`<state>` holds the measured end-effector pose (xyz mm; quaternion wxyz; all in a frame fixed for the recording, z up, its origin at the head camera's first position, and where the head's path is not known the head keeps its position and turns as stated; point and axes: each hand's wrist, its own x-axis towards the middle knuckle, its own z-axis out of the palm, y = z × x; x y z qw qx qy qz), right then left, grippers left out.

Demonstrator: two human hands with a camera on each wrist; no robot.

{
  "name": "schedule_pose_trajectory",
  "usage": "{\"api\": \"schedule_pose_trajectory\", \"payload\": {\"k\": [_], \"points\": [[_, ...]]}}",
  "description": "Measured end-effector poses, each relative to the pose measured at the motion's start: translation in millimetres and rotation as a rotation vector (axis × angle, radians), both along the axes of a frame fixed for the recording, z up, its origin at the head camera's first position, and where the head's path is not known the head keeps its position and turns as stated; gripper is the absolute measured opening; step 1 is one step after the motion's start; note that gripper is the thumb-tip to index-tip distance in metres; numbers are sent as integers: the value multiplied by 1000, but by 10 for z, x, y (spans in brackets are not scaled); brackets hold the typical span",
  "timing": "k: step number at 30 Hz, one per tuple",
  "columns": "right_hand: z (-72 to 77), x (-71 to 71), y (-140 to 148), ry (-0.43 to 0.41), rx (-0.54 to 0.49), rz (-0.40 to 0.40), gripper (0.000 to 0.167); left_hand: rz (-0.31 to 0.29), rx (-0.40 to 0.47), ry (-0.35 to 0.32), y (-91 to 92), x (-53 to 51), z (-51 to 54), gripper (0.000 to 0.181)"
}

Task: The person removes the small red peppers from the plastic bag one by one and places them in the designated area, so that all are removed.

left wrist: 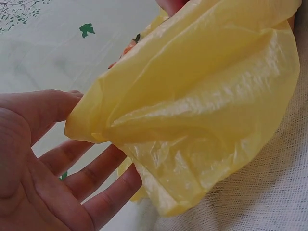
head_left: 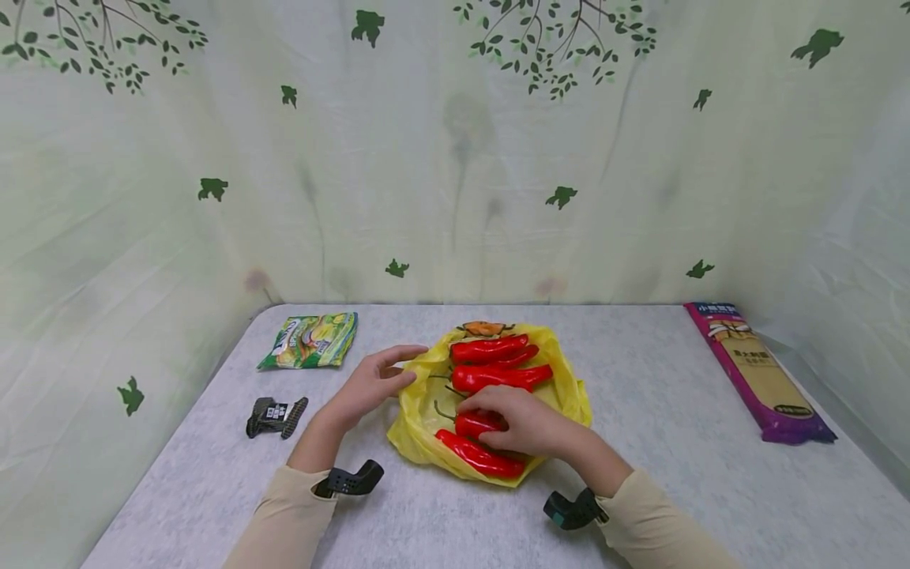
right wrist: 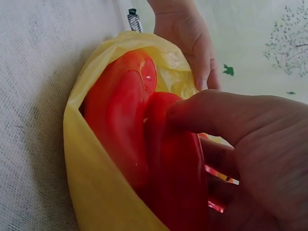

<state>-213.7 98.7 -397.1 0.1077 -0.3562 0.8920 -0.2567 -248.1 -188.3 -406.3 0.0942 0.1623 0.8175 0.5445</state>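
A yellow plastic bag (head_left: 419, 450) lies spread on the table, its mouth gathered around several long red peppers (head_left: 486, 348). My right hand (head_left: 515, 419) reaches into it and grips one red pepper (right wrist: 175, 159), thumb on one side and fingers on the other. Beside that one, nearest me, lies another red pepper (head_left: 483, 454). At the bag's left edge my left hand (head_left: 373, 383) touches the plastic with loosely spread fingers; in the left wrist view its fingertips are partly behind the yellow bag (left wrist: 207, 106).
A green snack packet (head_left: 310, 341) lies at the back left, with a small black packet (head_left: 276, 417) in front of it. A long purple and tan package (head_left: 761, 371) rests along the right edge. An orange item (head_left: 486, 327) shows at the bag's far rim. A patterned curtain (head_left: 441, 158) hangs behind.
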Motion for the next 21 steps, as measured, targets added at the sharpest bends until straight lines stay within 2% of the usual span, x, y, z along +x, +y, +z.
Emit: {"api": "schedule_pose_trajectory", "payload": {"k": [14,21], "points": [[74,-32,95,5,-137,35,39,2,-4,1,-5,4,-14,44],[166,-19,139,-46,-231,-21,38,2,-11,11,-21,-1,-24,43]]}}
